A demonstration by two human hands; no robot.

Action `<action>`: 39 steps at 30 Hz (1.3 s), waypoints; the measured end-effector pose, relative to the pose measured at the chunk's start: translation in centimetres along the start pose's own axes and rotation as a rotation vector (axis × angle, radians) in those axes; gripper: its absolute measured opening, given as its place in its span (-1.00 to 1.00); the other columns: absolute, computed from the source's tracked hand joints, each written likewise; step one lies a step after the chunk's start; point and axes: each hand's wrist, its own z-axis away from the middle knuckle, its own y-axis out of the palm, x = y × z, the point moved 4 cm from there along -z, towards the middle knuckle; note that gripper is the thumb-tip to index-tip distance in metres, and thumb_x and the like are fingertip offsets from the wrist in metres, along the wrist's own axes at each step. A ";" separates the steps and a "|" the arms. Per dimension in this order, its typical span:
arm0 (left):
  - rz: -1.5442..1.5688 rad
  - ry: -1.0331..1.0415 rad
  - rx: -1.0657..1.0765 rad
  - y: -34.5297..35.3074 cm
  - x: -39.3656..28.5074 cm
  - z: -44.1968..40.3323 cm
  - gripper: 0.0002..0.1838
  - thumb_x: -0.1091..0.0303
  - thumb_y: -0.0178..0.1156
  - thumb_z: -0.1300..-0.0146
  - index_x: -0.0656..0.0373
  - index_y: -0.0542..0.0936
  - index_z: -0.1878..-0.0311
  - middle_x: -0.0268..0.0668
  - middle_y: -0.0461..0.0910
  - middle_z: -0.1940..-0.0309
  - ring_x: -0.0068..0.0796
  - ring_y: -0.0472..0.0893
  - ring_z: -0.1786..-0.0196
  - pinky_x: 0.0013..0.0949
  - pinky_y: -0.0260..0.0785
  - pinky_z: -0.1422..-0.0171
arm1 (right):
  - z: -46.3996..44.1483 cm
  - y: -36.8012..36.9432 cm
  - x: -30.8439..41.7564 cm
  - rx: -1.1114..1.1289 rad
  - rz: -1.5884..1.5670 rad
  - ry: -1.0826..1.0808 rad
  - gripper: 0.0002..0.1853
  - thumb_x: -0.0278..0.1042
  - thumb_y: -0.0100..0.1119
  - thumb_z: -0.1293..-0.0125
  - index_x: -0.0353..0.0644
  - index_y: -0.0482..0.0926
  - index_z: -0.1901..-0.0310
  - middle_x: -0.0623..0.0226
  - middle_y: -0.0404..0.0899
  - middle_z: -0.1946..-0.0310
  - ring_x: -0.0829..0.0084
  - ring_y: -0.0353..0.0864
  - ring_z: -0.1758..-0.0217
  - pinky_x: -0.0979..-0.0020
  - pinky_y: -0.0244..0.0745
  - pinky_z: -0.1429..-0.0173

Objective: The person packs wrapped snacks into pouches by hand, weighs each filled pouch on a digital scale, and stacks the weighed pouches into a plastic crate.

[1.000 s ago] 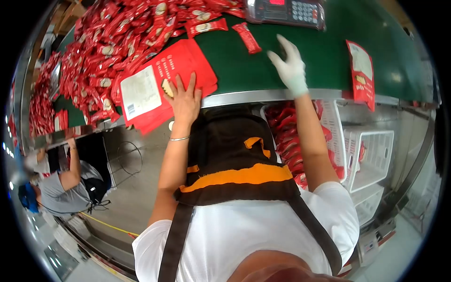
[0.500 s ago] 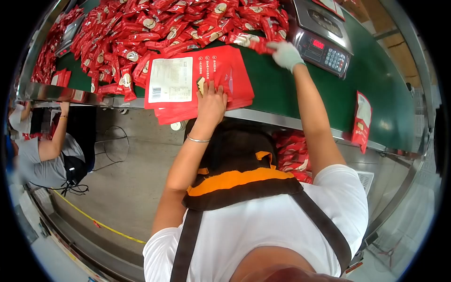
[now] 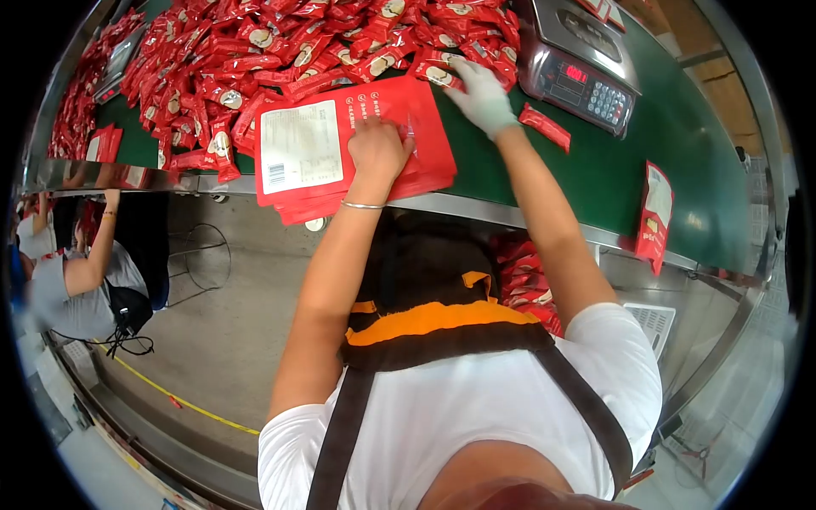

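- green surface [image 3: 705, 183] runs beneath and ahead of both grips, with a metal edge [image 3: 463, 207] on the wearer's side.
- left grip [image 3: 375, 153], bare, lies palm down on a stack of red pouches [image 3: 302, 144], its fingers bent; whether they pinch anything, i cannot tell. a bracelet [image 3: 362, 205] circles the wrist below it.
- right grip [image 3: 484, 100], in a pale glove, is open, thumb and fingers apart, reaching ahead with its fingertips at the near border of a pile of red packets [image 3: 212, 76]; the forearm slants back over the metal edge.
- the stack lies under the left grip, its lower corners over the metal edge, its far side against the pile.
- one loose packet [image 3: 545, 127] lies just right of the right grip, near a scale [image 3: 586, 89].
- bare green shows between the stack and the right wrist, and a wider stretch lies right of the right forearm, as far as a single pouch [image 3: 655, 217] that overhangs the edge.
- ahead, the pile and scale hem in the right grip.
- another person [image 3: 93, 272] is well left of the left grip.
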 end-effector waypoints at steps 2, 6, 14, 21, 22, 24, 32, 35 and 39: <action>-0.056 -0.027 0.010 -0.3 -0.4 -0.4 -0.61 0.03 0.32 -0.14 0.16 0.72 0.16 -0.11 0.61 0.11 -0.10 0.55 -0.07 -0.12 0.55 0.01 | -1.1 6.3 -2.6 0.236 0.166 0.172 -0.52 -0.13 0.27 -0.23 -0.13 0.48 -0.14 0.04 0.50 -0.12 0.01 0.49 -0.16 0.04 0.44 -0.20; -0.104 -0.084 0.080 0.4 -0.9 -0.6 -0.65 0.12 0.26 -0.17 0.19 0.70 0.12 -0.11 0.59 0.00 -0.09 0.52 -0.12 -0.19 0.52 -0.07 | -0.5 6.2 -1.2 0.195 0.210 0.246 -0.62 -0.13 0.25 -0.26 -0.12 0.52 -0.03 0.05 0.54 -0.02 0.05 0.54 -0.11 0.05 0.47 -0.17; -0.251 -0.131 0.306 1.9 -1.3 -2.9 -0.64 0.14 0.10 -0.28 0.17 0.73 0.08 -0.06 0.57 -0.05 -0.05 0.50 -0.13 -0.27 0.51 -0.08 | 1.4 0.4 -3.5 0.405 0.184 0.255 -0.60 -0.05 0.27 -0.24 -0.12 0.55 -0.01 0.11 0.60 0.09 0.08 0.57 -0.06 0.12 0.48 -0.15; -0.260 -0.128 0.219 2.5 -0.8 -2.3 -0.62 0.11 0.08 -0.32 0.19 0.74 0.14 -0.06 0.56 -0.06 -0.06 0.50 -0.14 -0.30 0.51 -0.07 | -5.8 5.9 -4.4 0.086 0.262 0.150 -0.61 -0.22 0.27 -0.19 -0.15 0.55 -0.04 0.08 0.63 0.02 0.01 0.59 -0.06 0.11 0.50 -0.15; -0.249 -0.128 0.203 2.9 -0.4 -2.4 -0.62 0.11 0.08 -0.32 0.19 0.74 0.14 -0.06 0.56 -0.06 -0.05 0.50 -0.15 -0.29 0.51 -0.08 | -6.5 5.9 -4.8 0.079 0.261 0.142 -0.61 -0.22 0.27 -0.19 -0.15 0.55 -0.04 0.08 0.63 0.02 0.01 0.59 -0.06 0.11 0.50 -0.15; -0.239 -0.152 0.250 2.0 -0.8 -2.5 -0.67 0.19 0.13 -0.31 0.19 0.71 0.06 -0.05 0.54 -0.11 -0.01 0.48 -0.20 -0.21 0.53 -0.10 | -6.2 4.1 -3.5 0.441 0.254 0.251 -0.63 -0.20 0.28 -0.13 -0.16 0.60 0.04 0.04 0.67 0.08 -0.01 0.64 0.00 0.10 0.55 -0.10; -0.206 -0.122 0.297 1.6 -1.1 -2.1 -0.57 0.12 -0.05 -0.40 0.20 0.70 0.03 -0.03 0.51 -0.17 0.05 0.43 -0.28 -0.11 0.52 -0.10 | 5.3 -2.6 -1.9 0.510 0.146 0.398 -0.61 -0.11 0.39 -0.09 -0.10 0.62 0.09 0.10 0.67 0.09 0.06 0.64 -0.03 0.12 0.53 -0.11; -0.160 -0.129 0.287 2.9 0.2 -2.2 -0.55 0.18 -0.15 -0.45 0.24 0.67 -0.02 -0.06 0.44 -0.26 0.06 0.38 -0.34 -0.06 0.49 -0.17 | 7.9 -5.0 -1.7 0.532 0.179 0.460 -0.60 -0.10 0.40 -0.09 -0.10 0.61 0.07 0.13 0.66 0.09 0.07 0.63 -0.07 0.12 0.51 -0.13; -0.116 -0.057 0.269 2.6 0.4 -2.1 -0.56 0.05 -0.09 -0.43 0.11 0.65 -0.07 -0.06 0.45 -0.26 0.08 0.40 -0.30 -0.01 0.40 -0.25 | 10.4 -7.6 -2.4 0.566 0.149 0.515 -0.53 -0.04 0.41 -0.08 -0.09 0.60 0.02 0.12 0.63 0.03 0.08 0.57 -0.15 0.13 0.50 -0.15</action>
